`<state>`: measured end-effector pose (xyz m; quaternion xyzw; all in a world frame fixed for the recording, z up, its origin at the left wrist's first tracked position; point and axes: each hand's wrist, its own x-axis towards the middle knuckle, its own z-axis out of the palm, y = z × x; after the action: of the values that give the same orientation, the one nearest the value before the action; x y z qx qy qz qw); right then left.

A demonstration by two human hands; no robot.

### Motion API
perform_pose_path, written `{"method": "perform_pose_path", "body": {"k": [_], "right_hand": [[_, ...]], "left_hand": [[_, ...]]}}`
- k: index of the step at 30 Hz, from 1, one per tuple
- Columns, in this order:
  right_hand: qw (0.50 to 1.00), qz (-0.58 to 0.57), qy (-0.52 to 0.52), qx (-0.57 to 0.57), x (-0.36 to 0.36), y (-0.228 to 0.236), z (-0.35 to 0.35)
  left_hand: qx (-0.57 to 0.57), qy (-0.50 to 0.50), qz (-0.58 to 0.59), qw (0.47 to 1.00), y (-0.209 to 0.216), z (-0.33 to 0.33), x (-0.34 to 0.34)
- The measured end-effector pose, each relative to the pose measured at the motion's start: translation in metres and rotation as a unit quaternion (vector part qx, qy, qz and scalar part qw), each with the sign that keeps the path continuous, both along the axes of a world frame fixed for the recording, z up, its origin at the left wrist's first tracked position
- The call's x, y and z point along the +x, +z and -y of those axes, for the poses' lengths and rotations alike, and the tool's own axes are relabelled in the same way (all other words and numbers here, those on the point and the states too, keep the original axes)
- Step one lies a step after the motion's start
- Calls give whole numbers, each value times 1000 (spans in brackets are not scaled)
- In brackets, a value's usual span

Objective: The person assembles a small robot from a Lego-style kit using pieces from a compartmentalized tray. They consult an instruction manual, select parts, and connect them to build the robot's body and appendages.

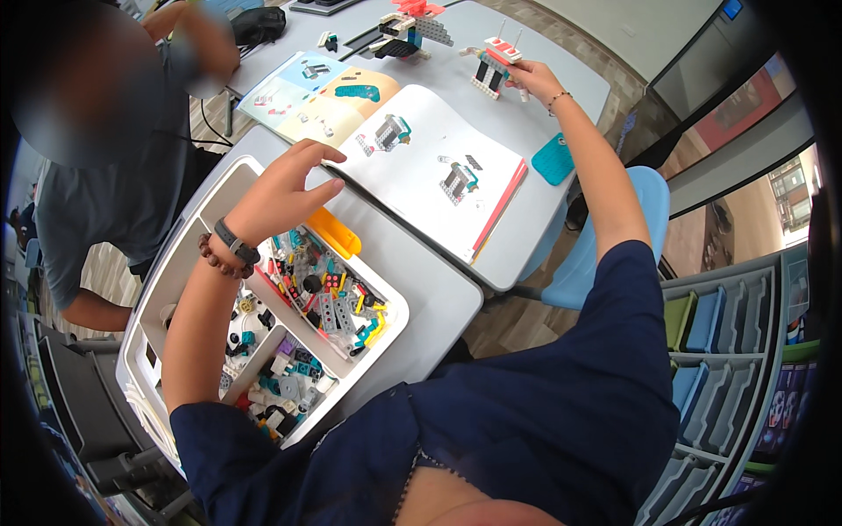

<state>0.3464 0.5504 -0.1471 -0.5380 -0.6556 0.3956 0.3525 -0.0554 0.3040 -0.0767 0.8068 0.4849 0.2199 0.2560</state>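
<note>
At the far side of the table, my right hand grips the right side of a small brick model with grey, red, white and teal parts and thin upright rods. My left hand hangs above the sorting tray, fingers apart and holding nothing. Its fingertips are near the lower left edge of an open instruction booklet, whose pages picture brick assemblies. Loose bricks in several colours fill the tray's compartments, partly hidden by my left forearm.
Another brick model stands at the back. A teal phone-shaped object lies right of the booklet. An orange piece rests at the tray's edge. A blue chair is at right, with drawer shelves beyond; another person is at left.
</note>
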Motion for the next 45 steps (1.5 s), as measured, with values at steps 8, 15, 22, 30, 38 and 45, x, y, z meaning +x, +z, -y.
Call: {"method": "perform_pose_path", "body": {"k": [8, 15, 22, 30, 38, 45], "right_hand": [[988, 86, -65, 112, 23, 0, -3], [950, 38, -212, 227, 15, 52, 113], [988, 122, 7, -92, -42, 21, 152], [953, 287, -92, -40, -52, 9, 87], [946, 289, -88, 114, -62, -4, 91], [867, 358, -184, 294, -42, -57, 167]], "left_hand": [[-24, 2, -1, 1000, 16, 16, -3], [56, -29, -83, 995, 55, 91, -20], [43, -26, -119, 992, 90, 195, -16], [12, -41, -55, 998, 87, 305, -12], [-18, -58, 67, 996, 23, 344, -10], [-202, -1, 206, 957, -51, 339, -16]]}}
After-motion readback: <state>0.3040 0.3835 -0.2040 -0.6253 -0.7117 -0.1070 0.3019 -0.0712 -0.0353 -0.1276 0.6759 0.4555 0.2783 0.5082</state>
